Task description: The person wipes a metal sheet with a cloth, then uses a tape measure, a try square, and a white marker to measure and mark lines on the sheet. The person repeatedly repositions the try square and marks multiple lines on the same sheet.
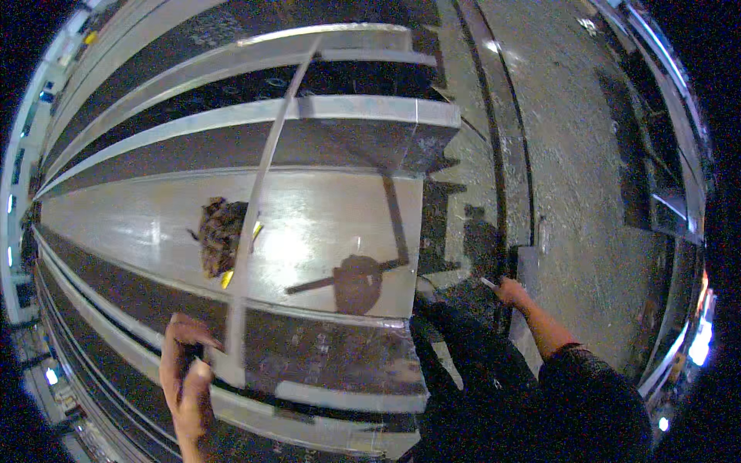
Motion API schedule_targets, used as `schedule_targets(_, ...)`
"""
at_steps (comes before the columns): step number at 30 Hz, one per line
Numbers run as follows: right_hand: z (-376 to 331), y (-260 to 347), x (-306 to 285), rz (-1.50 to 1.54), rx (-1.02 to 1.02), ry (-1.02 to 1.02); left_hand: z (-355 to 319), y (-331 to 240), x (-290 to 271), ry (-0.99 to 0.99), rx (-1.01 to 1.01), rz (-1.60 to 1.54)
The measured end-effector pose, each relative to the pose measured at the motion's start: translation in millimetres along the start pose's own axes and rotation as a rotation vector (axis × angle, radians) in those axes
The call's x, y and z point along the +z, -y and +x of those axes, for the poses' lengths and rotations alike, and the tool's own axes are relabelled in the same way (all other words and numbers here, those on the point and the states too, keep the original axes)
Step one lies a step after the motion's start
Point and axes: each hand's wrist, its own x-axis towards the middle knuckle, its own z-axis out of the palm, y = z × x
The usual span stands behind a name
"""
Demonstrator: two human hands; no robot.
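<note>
Before us, a panel (147,224) runs from left to right between the beams (347,109) behind it and the lower beams (340,397) on our near side; on it lies a bundle (218,235), mostly left of a strip (272,147) that slants across from near left to far right. Our left grip (191,363) is just left of the strip's near end, while our right grip (511,293), with a small stick (488,284) in it, sits beyond the panel's right end, where the floor (571,154) stretches along our right.
</note>
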Motion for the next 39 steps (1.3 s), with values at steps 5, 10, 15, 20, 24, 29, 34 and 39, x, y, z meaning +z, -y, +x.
schedule_targets(5, 10, 16, -51, -0.163, -0.327, 0.037, -48, -43, -14, -0.495, 0.088, -0.634)
schedule_targets(10, -3, 9, -74, -0.542, -0.672, -0.14, -153, -68, -31, -1.166, 0.102, -0.091)
schedule_targets(15, -60, 4, -82, 0.382, -0.344, -0.13, -300, -81, -20, -1.502, 0.102, 0.308)
schedule_targets(20, -14, -137, -23, -0.525, -0.577, -0.16, -424, -42, 11, -1.702, -0.114, 0.28)
schedule_targets(24, -21, -171, -2, -0.893, -0.728, -0.24, -524, -25, 47, -1.57, -0.291, 0.728)
schedule_targets(29, -86, -91, 5, -0.032, -0.124, -0.424, -605, -13, 64, -1.463, -0.257, 1.132)
schedule_targets(34, -140, -9, -91, 0.262, -0.315, -0.495, -582, -36, 96, -1.649, -0.033, 0.207)
schedule_targets(39, -217, 74, -226, 0.557, -0.897, -0.546, -500, -94, 131, -1.442, 0.038, -0.038)
